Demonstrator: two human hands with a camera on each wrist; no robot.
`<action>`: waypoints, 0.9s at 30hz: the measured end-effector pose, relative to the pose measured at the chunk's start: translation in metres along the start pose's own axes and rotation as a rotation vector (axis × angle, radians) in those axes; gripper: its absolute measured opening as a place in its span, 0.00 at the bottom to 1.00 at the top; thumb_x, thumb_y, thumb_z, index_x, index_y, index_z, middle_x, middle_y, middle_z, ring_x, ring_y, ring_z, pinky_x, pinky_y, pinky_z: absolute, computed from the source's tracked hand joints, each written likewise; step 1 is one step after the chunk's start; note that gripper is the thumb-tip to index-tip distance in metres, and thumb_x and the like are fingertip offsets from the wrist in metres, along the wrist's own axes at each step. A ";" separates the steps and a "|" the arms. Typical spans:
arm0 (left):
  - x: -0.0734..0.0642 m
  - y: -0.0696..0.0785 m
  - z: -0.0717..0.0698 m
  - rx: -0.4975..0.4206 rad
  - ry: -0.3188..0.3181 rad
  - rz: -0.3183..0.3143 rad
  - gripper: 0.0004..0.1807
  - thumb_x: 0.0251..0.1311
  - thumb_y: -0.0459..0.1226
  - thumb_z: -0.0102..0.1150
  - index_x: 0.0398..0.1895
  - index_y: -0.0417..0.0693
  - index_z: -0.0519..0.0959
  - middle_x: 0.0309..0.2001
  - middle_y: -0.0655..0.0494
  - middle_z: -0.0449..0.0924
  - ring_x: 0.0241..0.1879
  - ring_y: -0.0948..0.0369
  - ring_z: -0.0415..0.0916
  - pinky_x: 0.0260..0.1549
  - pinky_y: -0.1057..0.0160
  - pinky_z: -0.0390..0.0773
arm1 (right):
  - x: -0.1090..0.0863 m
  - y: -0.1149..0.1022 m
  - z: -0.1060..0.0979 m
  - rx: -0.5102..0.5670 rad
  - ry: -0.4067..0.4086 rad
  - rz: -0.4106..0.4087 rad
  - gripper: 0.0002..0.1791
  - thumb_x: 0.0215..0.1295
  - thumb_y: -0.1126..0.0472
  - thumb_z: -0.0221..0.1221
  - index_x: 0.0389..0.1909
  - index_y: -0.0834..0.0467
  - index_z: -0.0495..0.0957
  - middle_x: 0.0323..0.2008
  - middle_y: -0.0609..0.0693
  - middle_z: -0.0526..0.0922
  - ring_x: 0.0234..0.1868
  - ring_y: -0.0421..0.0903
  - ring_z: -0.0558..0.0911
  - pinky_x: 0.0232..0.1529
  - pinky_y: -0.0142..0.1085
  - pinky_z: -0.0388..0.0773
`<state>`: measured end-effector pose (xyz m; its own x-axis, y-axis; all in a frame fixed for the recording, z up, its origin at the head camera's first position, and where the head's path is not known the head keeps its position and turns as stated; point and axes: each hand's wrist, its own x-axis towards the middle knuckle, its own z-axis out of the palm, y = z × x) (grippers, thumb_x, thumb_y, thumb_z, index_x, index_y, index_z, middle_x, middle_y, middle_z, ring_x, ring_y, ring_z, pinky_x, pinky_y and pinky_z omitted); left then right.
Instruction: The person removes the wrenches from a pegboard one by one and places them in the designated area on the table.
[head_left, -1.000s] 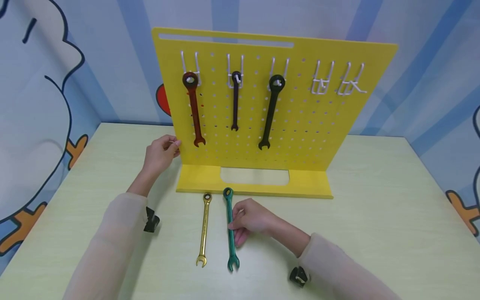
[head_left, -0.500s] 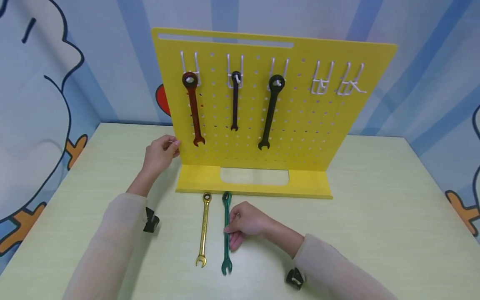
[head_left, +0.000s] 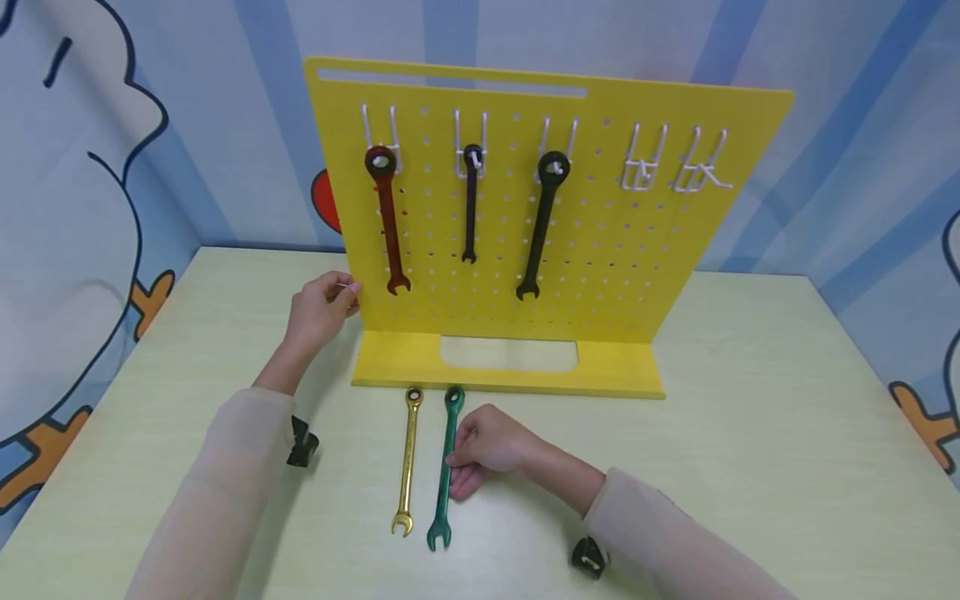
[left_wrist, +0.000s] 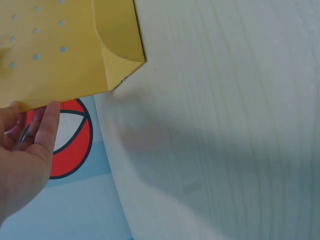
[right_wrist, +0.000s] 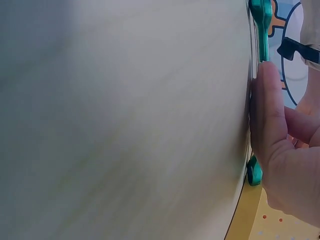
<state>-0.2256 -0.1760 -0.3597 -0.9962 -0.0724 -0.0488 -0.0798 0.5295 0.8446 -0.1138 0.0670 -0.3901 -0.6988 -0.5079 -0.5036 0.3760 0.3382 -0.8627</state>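
My right hand [head_left: 491,446] holds a green combination wrench [head_left: 442,492] by its shank, low over the table, its ring end away from me and its open end swung left. Beside it on the left lies a gold combination wrench [head_left: 408,467], roughly parallel to it. Out at the left, my left hand [head_left: 318,312] grips the side edge of a yellow pegboard [head_left: 600,292]; in the left wrist view its fingertips [left_wrist: 52,107] are at that edge. The right wrist view has the green wrench [right_wrist: 262,30] partly hidden behind my right hand [right_wrist: 285,135].
On the pegboard hang a red-brown wrench [head_left: 388,217], a small dark wrench [head_left: 471,208] and a large black wrench [head_left: 542,225]. Two white hooks at the right, one a bare hook [head_left: 641,171], carry nothing. The board's base [head_left: 397,358] stands on the pale table [head_left: 750,433].
My right hand has brought the green wrench slightly toward me and left, and its open end has swung left toward the gold wrench. The left hand has stayed at the board's edge.
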 end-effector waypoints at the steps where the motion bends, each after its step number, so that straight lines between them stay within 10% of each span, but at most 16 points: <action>1: 0.000 0.000 0.000 0.002 0.000 0.000 0.17 0.67 0.41 0.44 0.50 0.36 0.70 0.47 0.40 0.75 0.46 0.50 0.76 0.46 0.60 0.77 | 0.000 0.000 0.000 -0.001 0.003 0.001 0.03 0.58 0.76 0.55 0.28 0.74 0.71 0.20 0.64 0.80 0.22 0.56 0.82 0.23 0.41 0.82; 27: 0.004 -0.007 0.004 -0.010 0.035 -0.008 0.19 0.66 0.45 0.44 0.49 0.39 0.71 0.47 0.42 0.75 0.45 0.52 0.76 0.42 0.63 0.79 | -0.003 -0.012 -0.030 -0.142 -0.002 -0.083 0.03 0.60 0.72 0.55 0.34 0.68 0.73 0.26 0.61 0.81 0.24 0.53 0.81 0.27 0.43 0.82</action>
<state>-0.2292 -0.1770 -0.3678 -0.9937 -0.1063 -0.0368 -0.0871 0.5204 0.8495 -0.1351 0.0883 -0.3767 -0.7229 -0.5402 -0.4308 0.2266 0.4037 -0.8864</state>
